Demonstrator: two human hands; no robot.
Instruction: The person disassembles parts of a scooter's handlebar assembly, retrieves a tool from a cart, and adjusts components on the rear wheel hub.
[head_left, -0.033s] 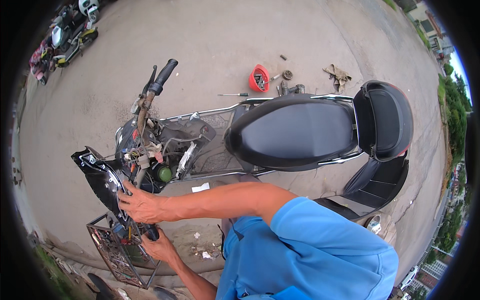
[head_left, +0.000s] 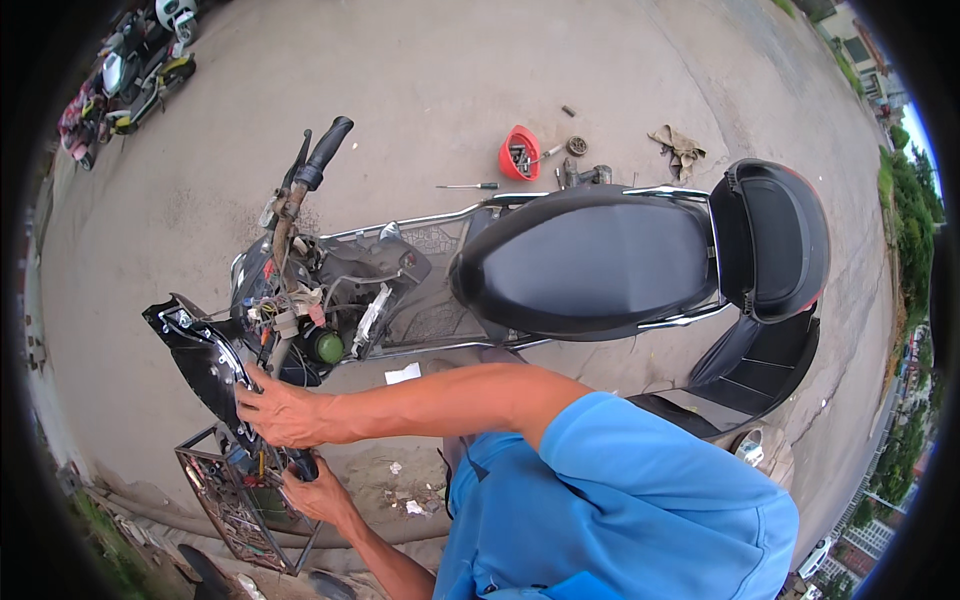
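My right hand (head_left: 285,408) reaches across to a glossy black front panel (head_left: 195,360) of the scooter (head_left: 400,260), its bent fingers at the panel's inner edge near a silvery strip. The panel stands tilted at the front of the handlebar. Just below, my left hand (head_left: 318,492) is closed round the black handlebar grip (head_left: 300,464) on the near side. Loose wires and connectors (head_left: 285,312) lie exposed around the steering column, beside a round green part (head_left: 328,346). The far grip (head_left: 330,150) sticks out with its lever. My right forearm hides part of the near side.
An open metal-frame rack of tools (head_left: 235,500) stands below my hands. Beyond the scooter lie a screwdriver (head_left: 468,186), a red bowl of sockets (head_left: 519,155), a power tool (head_left: 588,176) and a rag (head_left: 678,150). A black body panel (head_left: 760,375) rests at the right. Other scooters (head_left: 135,75) are parked far left.
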